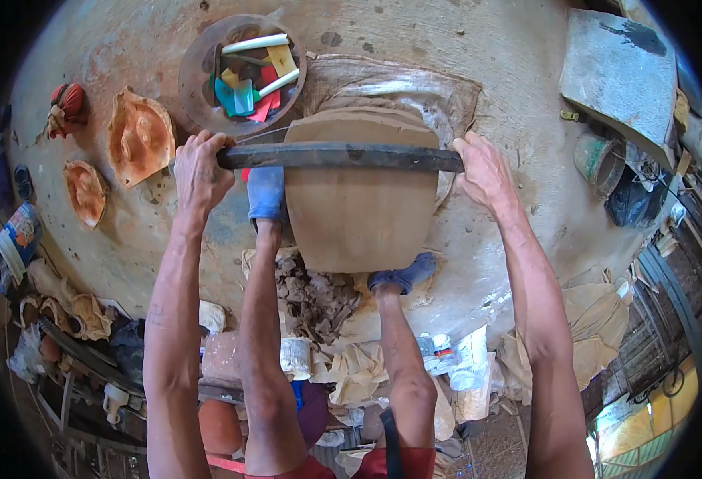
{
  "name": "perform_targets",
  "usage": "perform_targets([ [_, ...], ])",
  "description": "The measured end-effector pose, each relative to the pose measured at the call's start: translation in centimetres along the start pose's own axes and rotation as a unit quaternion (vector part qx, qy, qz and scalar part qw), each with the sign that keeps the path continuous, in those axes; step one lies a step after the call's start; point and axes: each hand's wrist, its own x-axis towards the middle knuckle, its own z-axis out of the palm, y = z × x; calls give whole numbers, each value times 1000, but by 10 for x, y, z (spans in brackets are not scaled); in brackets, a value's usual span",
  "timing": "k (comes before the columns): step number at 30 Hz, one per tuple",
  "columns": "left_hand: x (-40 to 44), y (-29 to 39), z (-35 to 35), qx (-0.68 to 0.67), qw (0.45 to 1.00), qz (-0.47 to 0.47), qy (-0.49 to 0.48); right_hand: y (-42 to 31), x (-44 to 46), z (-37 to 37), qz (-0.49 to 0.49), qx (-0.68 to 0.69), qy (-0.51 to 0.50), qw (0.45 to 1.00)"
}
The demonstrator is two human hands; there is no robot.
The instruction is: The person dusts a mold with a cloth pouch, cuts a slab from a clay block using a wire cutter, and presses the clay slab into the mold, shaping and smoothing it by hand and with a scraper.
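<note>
A large block of grey-brown clay (363, 219) with a smooth flat top stands on the floor between my feet. Across its far part lies a long, slightly curved dark bar (343, 156), which looks like a wire clay-cutting bow. A thin wire shows near the bar's left end, running toward the clay's far edge; the rest of it is hidden. My left hand (201, 172) is closed round the left end of the bow, left of the block. Beyond the block's right side, my right hand (485, 170) is closed on the other end.
A round basin (187, 76) holding water and colored scraping tools is at the far left. Clay molds (139, 136) lie further left. A sack (455, 88) lies beyond the block. Soft clay scraps (311, 295) sit near my left foot. A bucket (598, 164) and grey slab (618, 76) stand right.
</note>
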Motion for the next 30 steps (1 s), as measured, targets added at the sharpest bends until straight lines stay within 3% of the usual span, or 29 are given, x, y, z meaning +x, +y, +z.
perform_targets([
  [6, -14, 5, 9, 3, 999, 3, -37, 7, -11, 7, -1, -3, -37, 999],
  [21, -186, 75, 81, -47, 998, 8, -44, 2, -189, 121, 53, 67, -113, 990],
  [30, -211, 71, 94, -20, 998, 50, -45, -18, -238, 161, 91, 113, -59, 988],
])
